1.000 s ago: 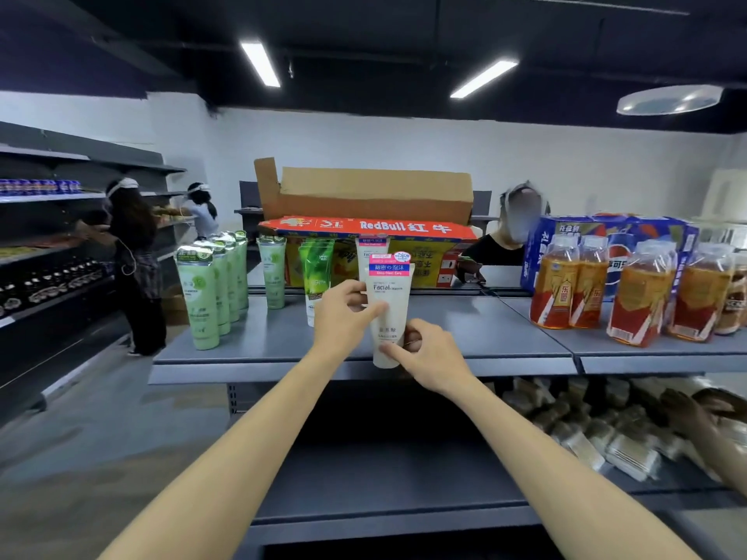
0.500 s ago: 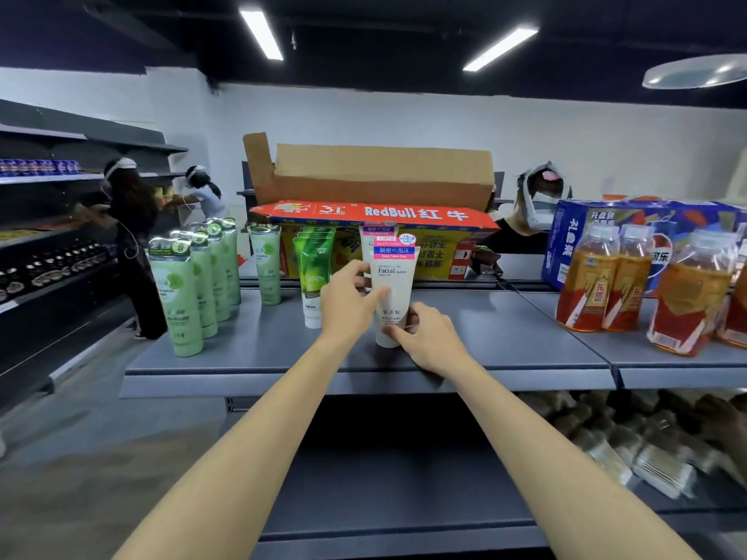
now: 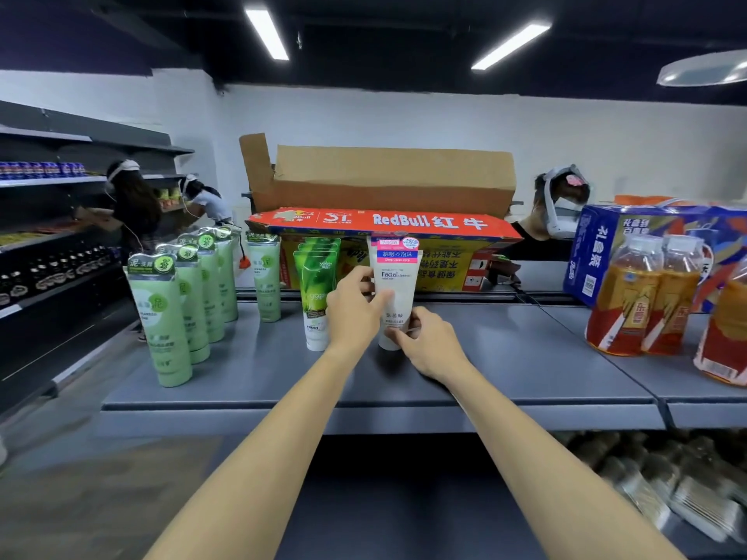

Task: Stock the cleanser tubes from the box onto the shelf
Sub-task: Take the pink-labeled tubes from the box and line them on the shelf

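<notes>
A white facial cleanser tube (image 3: 398,282) with a pink and blue label stands upright on the grey shelf (image 3: 505,357). My left hand (image 3: 353,313) grips its left side at mid height, thumb across the front. My right hand (image 3: 428,345) pinches the tube near its cap at the bottom. A second white tube stands right behind it, mostly hidden. Bright green tubes (image 3: 317,289) stand just to the left. A row of pale green tubes (image 3: 161,317) runs along the shelf's left part. An open cardboard box (image 3: 388,183) sits behind, on a Red Bull carton (image 3: 384,224).
Orange tea bottles (image 3: 642,301) and a blue carton (image 3: 598,252) fill the shelf's right side. Packets (image 3: 667,491) lie on the lower shelf at right. Two people work at a dark shelf unit (image 3: 48,236) on the left; another person (image 3: 558,212) stands behind the shelf.
Both hands have carried the white tube forward and set it upright deeper on the shelf, beside the bright green tubes. The camera has moved closer to the shelf.
</notes>
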Tool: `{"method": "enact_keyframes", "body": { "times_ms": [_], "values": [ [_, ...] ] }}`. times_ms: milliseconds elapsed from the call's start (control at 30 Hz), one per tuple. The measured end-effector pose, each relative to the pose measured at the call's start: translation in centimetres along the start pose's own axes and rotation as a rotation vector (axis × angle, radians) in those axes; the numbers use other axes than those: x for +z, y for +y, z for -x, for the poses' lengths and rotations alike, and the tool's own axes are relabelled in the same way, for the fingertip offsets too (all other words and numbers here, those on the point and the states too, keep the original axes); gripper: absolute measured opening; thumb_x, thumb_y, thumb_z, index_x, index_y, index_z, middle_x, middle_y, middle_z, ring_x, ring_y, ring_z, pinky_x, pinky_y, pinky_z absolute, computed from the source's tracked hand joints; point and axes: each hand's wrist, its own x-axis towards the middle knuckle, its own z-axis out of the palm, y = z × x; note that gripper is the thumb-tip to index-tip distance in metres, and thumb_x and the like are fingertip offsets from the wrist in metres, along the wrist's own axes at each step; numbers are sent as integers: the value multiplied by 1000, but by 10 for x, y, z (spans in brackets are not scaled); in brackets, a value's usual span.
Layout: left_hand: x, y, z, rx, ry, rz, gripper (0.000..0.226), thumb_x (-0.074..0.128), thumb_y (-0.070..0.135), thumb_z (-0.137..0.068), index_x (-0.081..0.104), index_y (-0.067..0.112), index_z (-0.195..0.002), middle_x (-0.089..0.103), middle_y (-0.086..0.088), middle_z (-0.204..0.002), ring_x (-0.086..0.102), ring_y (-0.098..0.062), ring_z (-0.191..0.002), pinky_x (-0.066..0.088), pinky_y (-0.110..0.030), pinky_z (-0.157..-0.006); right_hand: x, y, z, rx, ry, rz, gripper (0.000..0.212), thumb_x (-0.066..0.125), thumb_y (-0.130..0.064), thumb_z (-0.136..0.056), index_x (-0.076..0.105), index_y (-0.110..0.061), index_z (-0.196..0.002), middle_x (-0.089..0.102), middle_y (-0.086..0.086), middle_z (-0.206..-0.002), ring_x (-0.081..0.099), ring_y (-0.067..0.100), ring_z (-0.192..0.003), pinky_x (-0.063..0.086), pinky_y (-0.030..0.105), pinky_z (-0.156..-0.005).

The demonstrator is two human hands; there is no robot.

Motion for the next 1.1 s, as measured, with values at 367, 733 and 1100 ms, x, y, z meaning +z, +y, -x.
{"method": "enact_keyframes", "body": {
  "times_ms": [367,733,1100],
  "values": [
    [11,-10,-16,7,42,-12,23,73,16,-87,66,16,-109,75,2,-106,70,-13,-93,58,-27,-75,12,8,-24,7,25,-4,43,70,-38,-90,58,-17,-125,58,4,-119,54,13,-96,40,18,-67],
    [16,-15,-22,4,52,-13,24,73,16,-87,65,18,-110,75,2,-108,71,-13,-95,56,-25,-79,18,13,-35,4,42,-5,39,70,-40,-89,59,-17,-119,60,3,-115,59,15,-95,39,16,-62],
    [21,-16,-25,4,60,-35,27,71,18,-88,64,18,-114,73,0,-113,69,-18,-101,58,-37,-86,22,17,-42,-7,45,-29,38,70,-40,-89,59,-19,-119,61,2,-114,60,15,-95,40,16,-62]
  ]
}}
